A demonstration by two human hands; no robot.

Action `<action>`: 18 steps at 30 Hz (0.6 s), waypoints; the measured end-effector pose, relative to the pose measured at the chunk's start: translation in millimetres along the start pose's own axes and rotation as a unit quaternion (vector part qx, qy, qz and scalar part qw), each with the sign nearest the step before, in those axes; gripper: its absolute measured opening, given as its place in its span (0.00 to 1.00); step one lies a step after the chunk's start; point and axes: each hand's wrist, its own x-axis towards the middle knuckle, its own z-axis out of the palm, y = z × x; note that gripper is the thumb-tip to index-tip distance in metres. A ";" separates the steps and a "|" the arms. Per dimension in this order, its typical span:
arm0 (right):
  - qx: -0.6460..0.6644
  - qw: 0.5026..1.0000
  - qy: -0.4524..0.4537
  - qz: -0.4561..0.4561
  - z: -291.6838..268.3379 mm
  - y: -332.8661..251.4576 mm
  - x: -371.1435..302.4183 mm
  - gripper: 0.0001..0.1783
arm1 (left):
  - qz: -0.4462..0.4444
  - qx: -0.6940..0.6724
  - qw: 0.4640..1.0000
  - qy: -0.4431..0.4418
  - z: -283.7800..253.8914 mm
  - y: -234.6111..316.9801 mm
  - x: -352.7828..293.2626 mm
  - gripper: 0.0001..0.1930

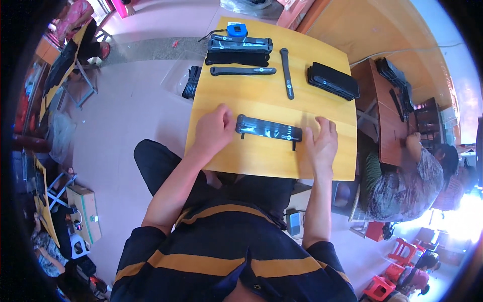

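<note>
White glare is flooding in at lower right, blowing out detail beyond seated person [402, 186]. Tabletop [251, 95] is catching bright, even light, with soft, faint shadows showing near hands. Glossy wrapping on black strap bundle [269, 129] is throwing pale highlights. Floor [131, 110] is taking on pinkish-violet cast. Left hand [215, 128] is looking slightly soft. Fisheye lens is bending straight edges; outer rim is darkening to black, far surroundings are smearing.
</note>
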 end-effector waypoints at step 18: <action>-0.031 0.986 0.038 -0.157 124.9 -51.7 29.7 0.26 | 0.340 0.204 0.899 0.185 73.7 2.4 57.7 0.04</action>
